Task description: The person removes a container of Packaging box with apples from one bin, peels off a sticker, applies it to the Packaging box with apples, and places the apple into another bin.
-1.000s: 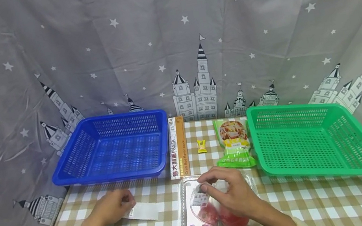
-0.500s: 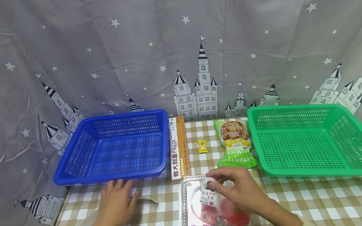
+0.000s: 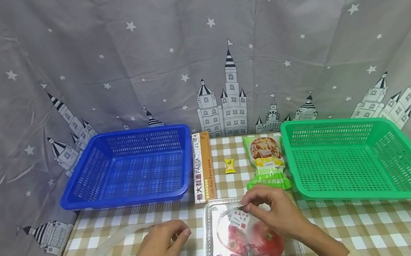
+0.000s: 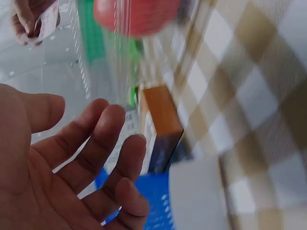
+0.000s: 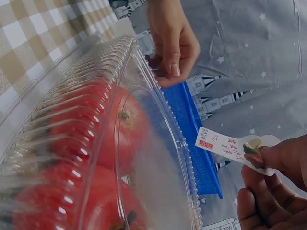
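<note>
My right hand (image 3: 274,211) pinches a small white label (image 5: 228,146) with red writing and a fruit picture between thumb and forefinger. The label hangs over a clear plastic clamshell box (image 3: 214,253), through whose lid red apples (image 5: 127,124) show. Holding nothing, my left hand (image 3: 160,248) is over the cloth between the box and a curled whitish paper strip (image 3: 103,249). Its fingers are loosely bent in the left wrist view, palm (image 4: 53,177) toward the camera.
A blue basket (image 3: 129,199) stands at the back left, a green basket (image 3: 372,195) at the right. Between them lie a pasta box (image 3: 201,167), a small yellow packet (image 3: 229,165) and a green food pouch (image 3: 266,161). A grey curtain (image 3: 138,66) hangs behind the checked tablecloth.
My left hand has let go of the paper strip and moved right, toward the clamshell box. The strip now lies curled at the left. My right hand has shifted slightly right, still pinching the label.
</note>
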`<action>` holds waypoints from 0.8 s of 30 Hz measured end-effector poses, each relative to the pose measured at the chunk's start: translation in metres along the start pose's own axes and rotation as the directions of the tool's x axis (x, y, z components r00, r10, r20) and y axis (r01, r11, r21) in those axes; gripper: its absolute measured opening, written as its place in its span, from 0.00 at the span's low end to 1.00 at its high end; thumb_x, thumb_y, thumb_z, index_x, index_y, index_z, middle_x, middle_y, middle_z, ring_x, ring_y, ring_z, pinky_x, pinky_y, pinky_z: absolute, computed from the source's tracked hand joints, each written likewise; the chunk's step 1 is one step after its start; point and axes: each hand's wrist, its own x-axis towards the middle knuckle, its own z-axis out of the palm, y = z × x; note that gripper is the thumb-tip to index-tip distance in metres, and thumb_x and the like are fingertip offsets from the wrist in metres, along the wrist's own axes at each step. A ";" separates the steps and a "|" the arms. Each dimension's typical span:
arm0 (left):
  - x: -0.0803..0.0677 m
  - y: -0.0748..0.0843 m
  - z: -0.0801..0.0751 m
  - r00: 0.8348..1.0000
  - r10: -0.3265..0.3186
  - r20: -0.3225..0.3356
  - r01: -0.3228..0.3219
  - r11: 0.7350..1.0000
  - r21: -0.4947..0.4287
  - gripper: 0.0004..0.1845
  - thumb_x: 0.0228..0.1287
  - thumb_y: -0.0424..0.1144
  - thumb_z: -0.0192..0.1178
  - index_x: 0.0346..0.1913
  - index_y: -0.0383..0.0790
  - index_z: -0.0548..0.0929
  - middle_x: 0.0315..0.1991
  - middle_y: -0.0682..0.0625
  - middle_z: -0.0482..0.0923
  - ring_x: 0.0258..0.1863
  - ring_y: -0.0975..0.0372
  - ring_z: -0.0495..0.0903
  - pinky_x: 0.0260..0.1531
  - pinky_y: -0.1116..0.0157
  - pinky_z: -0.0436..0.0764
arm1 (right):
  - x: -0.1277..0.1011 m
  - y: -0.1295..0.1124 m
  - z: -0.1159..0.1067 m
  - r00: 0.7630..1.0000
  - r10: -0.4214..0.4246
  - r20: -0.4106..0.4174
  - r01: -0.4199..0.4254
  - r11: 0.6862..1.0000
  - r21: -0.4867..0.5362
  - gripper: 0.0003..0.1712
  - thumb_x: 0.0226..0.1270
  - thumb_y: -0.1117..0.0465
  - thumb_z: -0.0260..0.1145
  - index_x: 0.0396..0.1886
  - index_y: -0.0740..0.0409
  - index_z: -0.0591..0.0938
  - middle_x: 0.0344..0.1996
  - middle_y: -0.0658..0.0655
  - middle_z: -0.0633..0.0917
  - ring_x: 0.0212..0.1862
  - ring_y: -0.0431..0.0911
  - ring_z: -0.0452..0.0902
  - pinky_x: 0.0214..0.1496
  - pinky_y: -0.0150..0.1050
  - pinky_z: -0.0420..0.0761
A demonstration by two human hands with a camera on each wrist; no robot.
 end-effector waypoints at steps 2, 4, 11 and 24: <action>0.001 0.002 0.004 0.998 -0.016 0.062 0.022 0.994 -0.103 0.10 0.74 0.44 0.56 0.33 0.50 0.83 0.20 0.66 0.71 0.19 0.74 0.69 0.20 0.70 0.71 | 0.000 0.000 -0.001 1.000 -0.001 0.004 0.001 1.000 0.013 0.06 0.62 0.71 0.70 0.36 0.59 0.86 0.35 0.50 0.84 0.39 0.44 0.82 0.44 0.41 0.83; 0.001 0.004 0.007 0.995 -0.012 0.102 0.030 0.984 -0.175 0.14 0.75 0.45 0.53 0.30 0.49 0.81 0.17 0.65 0.67 0.16 0.74 0.65 0.16 0.71 0.68 | -0.001 0.000 -0.003 1.000 0.003 0.021 -0.004 0.999 0.043 0.05 0.63 0.71 0.69 0.38 0.61 0.85 0.35 0.52 0.85 0.38 0.46 0.83 0.44 0.42 0.83; 0.003 0.007 0.015 0.982 -0.048 0.183 0.092 0.967 -0.239 0.17 0.75 0.51 0.52 0.28 0.50 0.80 0.15 0.64 0.65 0.15 0.73 0.61 0.15 0.70 0.65 | -0.002 0.001 -0.006 0.991 0.113 0.067 -0.118 0.991 0.070 0.09 0.62 0.69 0.70 0.42 0.65 0.84 0.32 0.55 0.87 0.32 0.47 0.85 0.35 0.39 0.84; 0.005 0.005 0.026 0.984 0.002 0.180 0.060 0.938 -0.341 0.09 0.71 0.45 0.59 0.31 0.49 0.81 0.18 0.64 0.70 0.17 0.73 0.64 0.18 0.71 0.68 | -0.005 0.011 0.000 0.971 0.229 0.063 -0.220 0.968 -0.119 0.12 0.57 0.69 0.74 0.41 0.64 0.85 0.27 0.50 0.85 0.28 0.41 0.82 0.32 0.35 0.83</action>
